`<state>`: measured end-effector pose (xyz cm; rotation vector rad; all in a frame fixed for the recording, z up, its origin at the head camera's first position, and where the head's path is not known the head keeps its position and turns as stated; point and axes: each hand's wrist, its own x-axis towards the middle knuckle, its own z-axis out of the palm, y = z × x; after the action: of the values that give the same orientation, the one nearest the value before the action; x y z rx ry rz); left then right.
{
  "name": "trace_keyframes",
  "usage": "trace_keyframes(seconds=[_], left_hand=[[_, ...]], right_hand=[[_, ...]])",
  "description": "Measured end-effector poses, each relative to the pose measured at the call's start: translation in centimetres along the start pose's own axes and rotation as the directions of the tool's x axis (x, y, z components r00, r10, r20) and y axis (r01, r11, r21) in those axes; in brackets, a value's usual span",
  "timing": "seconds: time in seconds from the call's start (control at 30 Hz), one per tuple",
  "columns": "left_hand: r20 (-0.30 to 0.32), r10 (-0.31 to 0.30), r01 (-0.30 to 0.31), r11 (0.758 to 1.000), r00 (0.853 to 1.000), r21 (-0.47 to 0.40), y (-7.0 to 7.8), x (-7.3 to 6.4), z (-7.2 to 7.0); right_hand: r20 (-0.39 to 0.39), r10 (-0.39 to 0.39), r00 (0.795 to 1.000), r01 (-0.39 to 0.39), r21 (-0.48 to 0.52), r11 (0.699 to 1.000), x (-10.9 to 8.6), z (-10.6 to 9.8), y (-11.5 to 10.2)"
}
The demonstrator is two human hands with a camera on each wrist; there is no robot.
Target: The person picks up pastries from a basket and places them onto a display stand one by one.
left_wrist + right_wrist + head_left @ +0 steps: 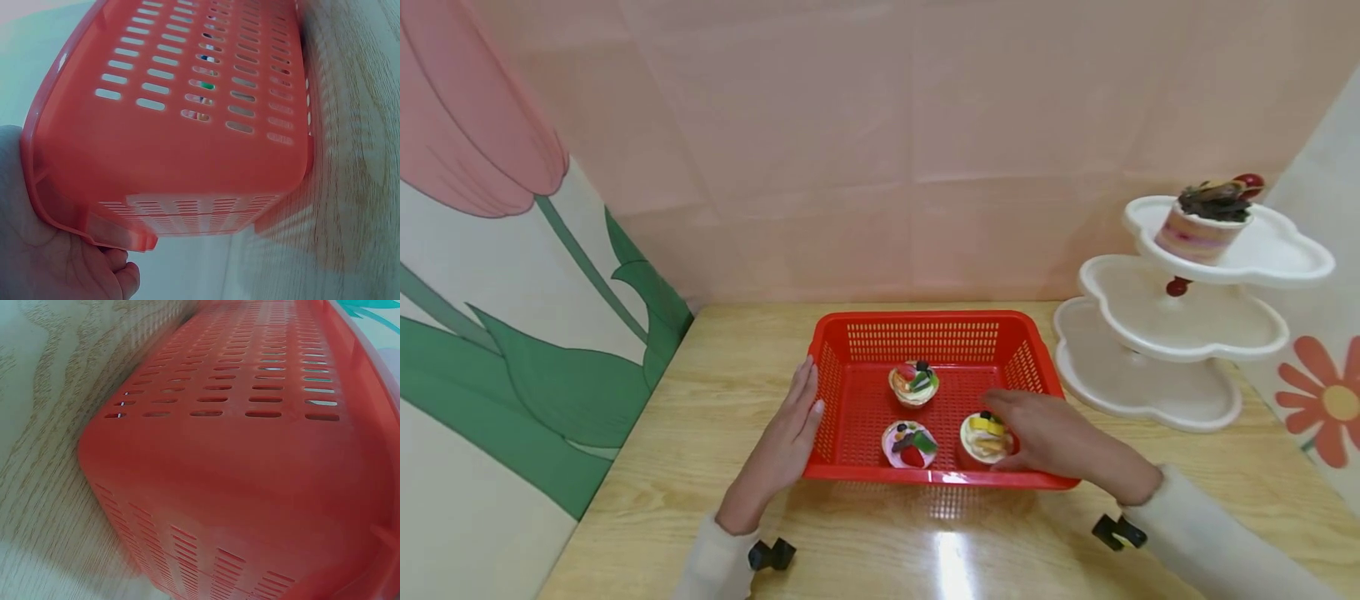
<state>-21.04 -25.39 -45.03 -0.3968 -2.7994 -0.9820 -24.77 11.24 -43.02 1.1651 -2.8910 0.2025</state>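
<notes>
A red plastic basket [936, 477] stands on the wooden table with three small cupcakes inside. My left hand [792, 437] lies along the basket's left rim, fingers straight; the left wrist view shows the palm [56, 269] at the rim. Over the basket's near right corner reaches my right hand [1052, 433], with fingers and thumb round a cupcake with yellow fruit topping [983, 438]. To its left sits a pink-creamed cupcake [910, 445] with a strawberry piece. Farther back is a white-creamed cupcake [913, 384] with mixed fruit. Only the basket's outside [237, 462] shows in the right wrist view.
A white three-tier stand [1187, 321] with scalloped trays stands to the right of the basket. On its top tier is a layered cake cup [1206, 221] with chocolate shavings and a cherry. A pink backdrop [910, 167] hangs behind the table [700, 433].
</notes>
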Motion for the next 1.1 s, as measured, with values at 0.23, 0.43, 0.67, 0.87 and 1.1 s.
trace_keyframes(seconds=[0.23, 0.43, 0.67, 0.87, 1.1], left_hand=[[0.005, -0.001, 0.001, 1.000, 1.000, -0.016, 0.07, -0.10, -0.13], [0.008, -0.016, 0.016, 1.000, 1.000, -0.022, 0.08, -0.12, -0.10], [0.006, -0.017, 0.017, 0.999, 1.000, -0.027, 0.08, -0.09, -0.06], [0.005, -0.009, 0.010, 1.000, 1.000, -0.020, 0.06, -0.05, -0.06], [0.004, -0.002, 0.002, 1.000, 1.000, -0.014, -0.06, -0.09, -0.04]], right_hand=[[0.009, -0.010, 1.000, 0.011, -0.035, 0.999, 0.14, 0.22, -0.02], [-0.018, -0.013, 1.000, 0.013, -0.028, 1.000, 0.18, 0.49, 0.20], [-0.069, 0.022, 0.997, -0.019, 0.051, 0.999, 0.14, 0.66, 0.38], [-0.106, 0.056, 0.993, -0.040, 0.142, 0.989, -0.11, 0.38, 0.41], [-0.105, 0.133, 0.985, -0.100, 0.277, 0.956, -0.28, 0.09, 0.41]])
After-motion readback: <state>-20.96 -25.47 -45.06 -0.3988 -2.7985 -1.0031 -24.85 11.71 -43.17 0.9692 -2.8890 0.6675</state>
